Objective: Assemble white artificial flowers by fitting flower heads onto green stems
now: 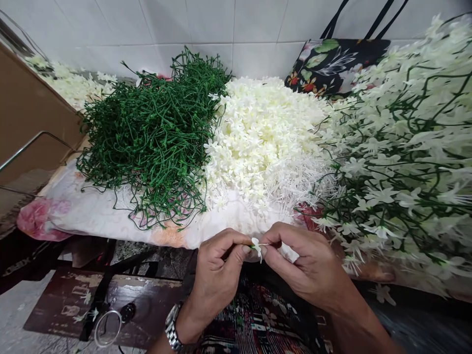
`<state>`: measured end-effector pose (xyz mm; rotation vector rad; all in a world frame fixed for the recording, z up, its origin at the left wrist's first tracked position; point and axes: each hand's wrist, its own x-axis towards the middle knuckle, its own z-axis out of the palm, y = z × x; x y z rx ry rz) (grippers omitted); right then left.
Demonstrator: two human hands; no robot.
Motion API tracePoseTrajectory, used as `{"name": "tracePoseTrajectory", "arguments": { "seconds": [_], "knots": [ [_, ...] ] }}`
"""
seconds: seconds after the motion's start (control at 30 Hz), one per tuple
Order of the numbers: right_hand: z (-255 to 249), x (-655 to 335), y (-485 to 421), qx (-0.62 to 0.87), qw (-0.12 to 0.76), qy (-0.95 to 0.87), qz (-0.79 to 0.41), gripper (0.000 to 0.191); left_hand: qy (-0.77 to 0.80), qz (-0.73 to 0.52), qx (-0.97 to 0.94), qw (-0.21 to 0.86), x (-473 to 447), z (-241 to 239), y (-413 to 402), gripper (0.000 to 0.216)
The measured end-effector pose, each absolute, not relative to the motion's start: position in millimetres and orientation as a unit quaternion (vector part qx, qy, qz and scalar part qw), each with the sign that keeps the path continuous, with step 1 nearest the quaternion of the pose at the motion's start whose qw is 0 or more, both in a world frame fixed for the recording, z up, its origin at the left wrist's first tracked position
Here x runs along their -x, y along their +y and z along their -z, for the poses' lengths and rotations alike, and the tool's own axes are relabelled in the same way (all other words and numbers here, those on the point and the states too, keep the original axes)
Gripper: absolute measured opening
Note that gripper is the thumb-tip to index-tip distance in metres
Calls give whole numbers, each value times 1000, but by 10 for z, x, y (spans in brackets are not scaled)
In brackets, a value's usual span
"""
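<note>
My left hand is closed in a pinch on a green stem tip, just behind a small white artificial flower. From the other side my right hand pinches a thin white stamen that runs to the flower's centre. The two hands almost meet, low in the head view over my lap. Beyond them on the cloth lie a tangled heap of green plastic stems, a pile of loose white blossoms and a bundle of thin white stamens. Flowered stems are heaped at the right.
A floral cloth covers the work surface, with a tiled wall behind. At the left stands a cardboard box. A dark flowered bag leans at the back. A brown bench with a clear ring lies below left.
</note>
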<state>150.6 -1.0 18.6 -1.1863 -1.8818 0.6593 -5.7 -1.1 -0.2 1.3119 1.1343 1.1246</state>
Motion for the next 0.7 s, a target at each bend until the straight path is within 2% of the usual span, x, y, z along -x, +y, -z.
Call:
{"name": "tracePoseTrajectory", "arguments": {
  "seconds": [0.23,0.7],
  "knots": [
    [-112,-1494,18,443,389,-781,-205,12,467,-445,-672,363,48,100,-4,20],
    [148,-1509,25,432,409,-767,-239,11,478,-421,-712,294,-13,165,12,20]
  ]
}}
